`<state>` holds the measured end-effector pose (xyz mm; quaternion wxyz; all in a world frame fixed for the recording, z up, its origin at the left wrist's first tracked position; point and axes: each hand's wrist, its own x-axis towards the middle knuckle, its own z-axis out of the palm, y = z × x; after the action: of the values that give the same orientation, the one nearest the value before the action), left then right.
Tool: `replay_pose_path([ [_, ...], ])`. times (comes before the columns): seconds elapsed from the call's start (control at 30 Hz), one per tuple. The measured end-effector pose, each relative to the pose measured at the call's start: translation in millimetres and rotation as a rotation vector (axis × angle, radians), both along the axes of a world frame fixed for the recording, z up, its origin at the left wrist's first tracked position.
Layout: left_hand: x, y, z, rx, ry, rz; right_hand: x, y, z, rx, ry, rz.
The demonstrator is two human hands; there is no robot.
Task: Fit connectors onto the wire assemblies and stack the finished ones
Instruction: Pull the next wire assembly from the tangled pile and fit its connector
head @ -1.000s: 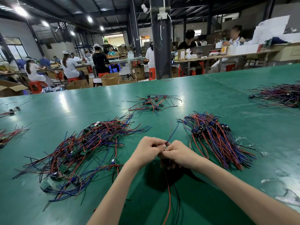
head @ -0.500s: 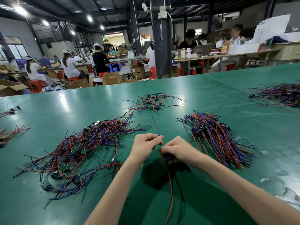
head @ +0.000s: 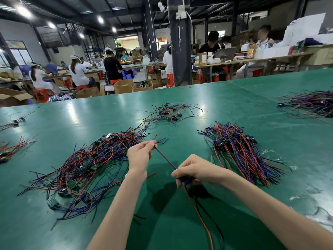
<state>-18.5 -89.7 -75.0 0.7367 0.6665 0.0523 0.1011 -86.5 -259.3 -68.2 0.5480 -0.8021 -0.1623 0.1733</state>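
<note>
left hand (head: 139,156): blue wire (head: 164,158) is pinched at its tip | right hand (head: 195,170): connector (head: 185,181) is gripped | wire is judged light and limp, best held close to the connector

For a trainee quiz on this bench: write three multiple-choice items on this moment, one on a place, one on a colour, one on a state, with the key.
1. Where does the neat pile of wires with connectors lie?
A. on the person's left
B. on the person's right
C. on a chair

2. What colour is the wire stretched between the left hand and the right hand?
A. yellow
B. white
C. blue

3. What is the left hand doing?
A. pinching the wire's far end
B. lying flat and open
C. hanging empty

Key: 1 B, the pile lies on the green table, right of the right hand. 2 C, it runs blue from hand to hand. 3 A, its fingers close on the wire's tip, while the right hand grips the connector.
</note>
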Motion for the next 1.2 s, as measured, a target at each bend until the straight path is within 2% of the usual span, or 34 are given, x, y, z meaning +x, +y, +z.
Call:
replay_pose_path([
  [0.2, 3, 2, 0, -0.070, 0.029, -0.018, 1, -2, 0, 0.016, 0.011, -0.032],
  [0.3, 4, 3, 2, -0.162, 0.060, -0.040, 4, -2, 0, 0.086, -0.025, -0.156],
  [0.37, 0, -2, 2, -0.140, 0.086, -0.096, 7, -3, 0, 0.132, -0.060, -0.264],
  [0.5, -16, -21, 4, -0.006, 0.162, -0.446, 12, -4, 0, 0.219, -0.156, -0.443],
  [0.6, -27, -33, 3, 0.111, 0.118, -0.629, 15, -7, 1, 0.323, -0.168, -0.526],
  [0.8, -33, -35, 3, 0.086, 0.066, -0.684, 17, -8, 0, 0.339, -0.123, -0.546],
  [1.07, -34, -31, 5, 0.098, 0.112, -0.718, 18, -8, -6, 0.358, -0.124, -0.519],
  [1.2, -32, -29, 5, 0.020, 0.185, -0.726, 18, -6, -5, 0.368, -0.110, -0.505],
])
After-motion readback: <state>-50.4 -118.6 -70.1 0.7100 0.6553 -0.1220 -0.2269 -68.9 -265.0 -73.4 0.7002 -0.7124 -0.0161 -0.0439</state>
